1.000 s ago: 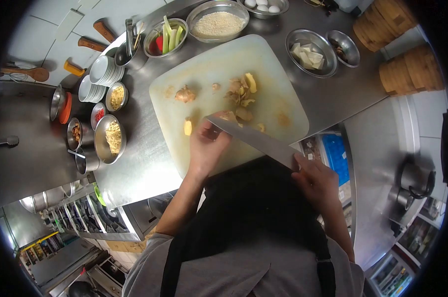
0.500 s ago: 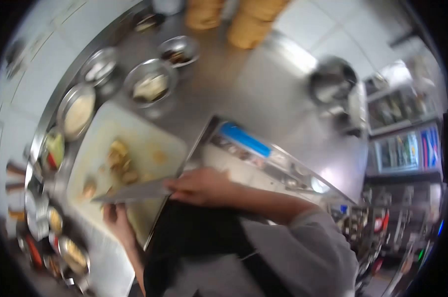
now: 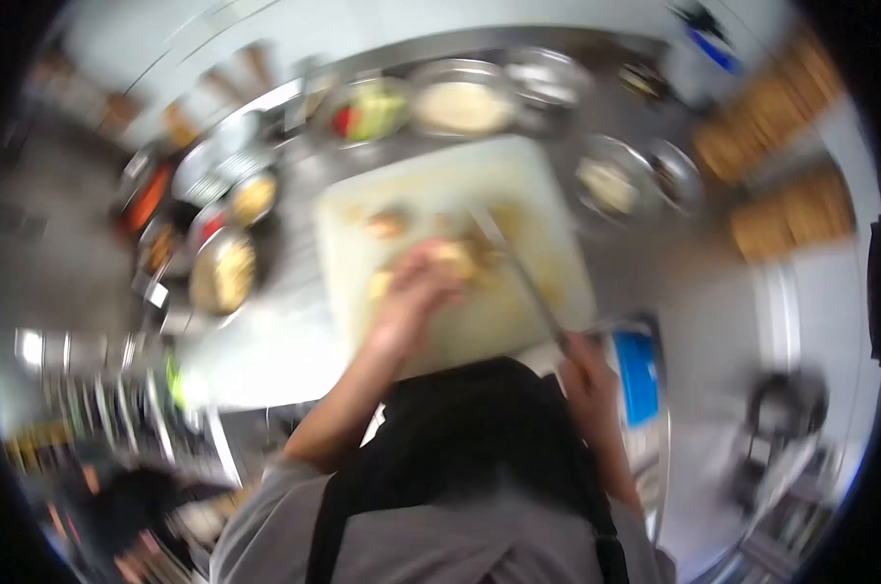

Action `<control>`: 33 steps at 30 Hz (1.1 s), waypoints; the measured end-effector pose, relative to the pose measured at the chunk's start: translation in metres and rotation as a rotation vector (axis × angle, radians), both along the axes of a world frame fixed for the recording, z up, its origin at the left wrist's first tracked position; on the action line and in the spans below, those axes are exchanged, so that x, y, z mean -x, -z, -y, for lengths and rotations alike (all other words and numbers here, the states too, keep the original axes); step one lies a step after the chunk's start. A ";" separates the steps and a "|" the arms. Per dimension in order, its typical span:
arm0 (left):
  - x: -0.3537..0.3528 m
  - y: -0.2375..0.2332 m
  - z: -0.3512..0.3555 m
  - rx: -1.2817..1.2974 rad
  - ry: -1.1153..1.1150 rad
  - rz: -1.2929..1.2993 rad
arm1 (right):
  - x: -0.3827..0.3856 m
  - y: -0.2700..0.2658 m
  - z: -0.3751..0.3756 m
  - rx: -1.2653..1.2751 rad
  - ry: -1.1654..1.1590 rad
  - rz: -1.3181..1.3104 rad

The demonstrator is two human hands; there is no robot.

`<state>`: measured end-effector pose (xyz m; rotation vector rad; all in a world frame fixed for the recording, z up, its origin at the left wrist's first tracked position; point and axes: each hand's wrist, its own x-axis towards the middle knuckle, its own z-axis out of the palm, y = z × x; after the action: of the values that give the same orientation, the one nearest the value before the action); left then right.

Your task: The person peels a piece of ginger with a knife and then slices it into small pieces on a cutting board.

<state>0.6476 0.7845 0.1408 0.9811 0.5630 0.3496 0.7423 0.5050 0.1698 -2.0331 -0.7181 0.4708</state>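
**Knife [image 3: 520,274] over a yellow piece [image 3: 457,258] at mid-frame**

Motion blur softens the whole view, so fine detail is lost. The pale cutting board [image 3: 479,326] lies at the centre of the frame on a steel counter [image 3: 689,282]. The person's left hand [image 3: 411,297] reaches up from the lower middle, and its fingers curl down onto the yellow piece just left of the board's centre. How tightly they press cannot be made out. The right hand [image 3: 582,368], at the board's lower right edge, is closed round the knife's handle. The blade slants up and left across the board, and its tip is near the yellow piece.

The piece looks small, knobbly and firm, probably a root of some kind. It is likely light and stiff, and slippery where it has been cut. It would be best pinned from above with the fingertips tucked back from the blade.

Metal bowls ring the board. One with pale contents [image 3: 460,102] is at upper centre, one with yellow shreds [image 3: 221,274] is at the left, and another [image 3: 606,185] is at the right. Wooden stacks [image 3: 757,146] stand at the upper right.
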 end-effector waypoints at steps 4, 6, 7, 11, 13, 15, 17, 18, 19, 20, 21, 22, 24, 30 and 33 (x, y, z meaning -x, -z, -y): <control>0.003 0.013 0.006 0.062 0.012 0.102 | -0.003 0.035 0.002 0.031 -0.034 -0.011; 0.003 0.024 0.012 0.129 -0.018 0.188 | 0.001 0.033 -0.005 0.017 -0.096 -0.102; 0.000 0.024 0.016 0.192 -0.019 0.240 | -0.005 0.039 0.004 -0.021 -0.077 -0.153; 0.005 0.017 0.008 0.233 -0.021 0.263 | -0.015 0.050 -0.003 -0.119 -0.134 -0.126; 0.006 0.016 0.010 0.278 -0.015 0.251 | -0.013 0.051 -0.007 -0.150 -0.103 -0.149; 0.004 0.018 0.010 0.267 -0.054 0.237 | -0.024 0.041 -0.008 -0.078 -0.268 0.001; 0.003 0.021 0.011 0.296 -0.054 0.209 | -0.036 0.044 -0.005 0.046 -0.308 -0.048; 0.006 0.014 0.012 0.308 -0.067 0.207 | -0.037 0.045 -0.008 0.072 -0.297 -0.011; 0.009 0.016 0.012 0.314 -0.070 0.203 | -0.037 0.045 -0.007 0.104 -0.275 0.028; 0.010 0.017 0.011 0.300 -0.083 0.196 | -0.035 0.047 -0.009 0.111 -0.271 0.027; 0.006 0.018 0.011 0.295 -0.081 0.195 | -0.032 0.050 -0.013 -0.002 -0.321 0.053; 0.005 0.024 0.011 0.287 -0.112 0.238 | -0.031 0.049 -0.011 -0.102 -0.347 0.095; 0.007 0.032 0.009 0.302 -0.119 0.301 | -0.034 0.052 -0.005 0.035 -0.337 0.151; 0.016 0.016 -0.001 0.330 -0.139 0.217 | -0.009 -0.001 -0.009 0.094 -0.141 0.219; 0.016 0.005 -0.001 0.316 -0.119 0.196 | -0.011 0.000 0.002 0.061 -0.147 0.273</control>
<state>0.6319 0.7853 0.1357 0.6026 0.4809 0.4431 0.7532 0.5032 0.1700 -2.1341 -1.0353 0.3031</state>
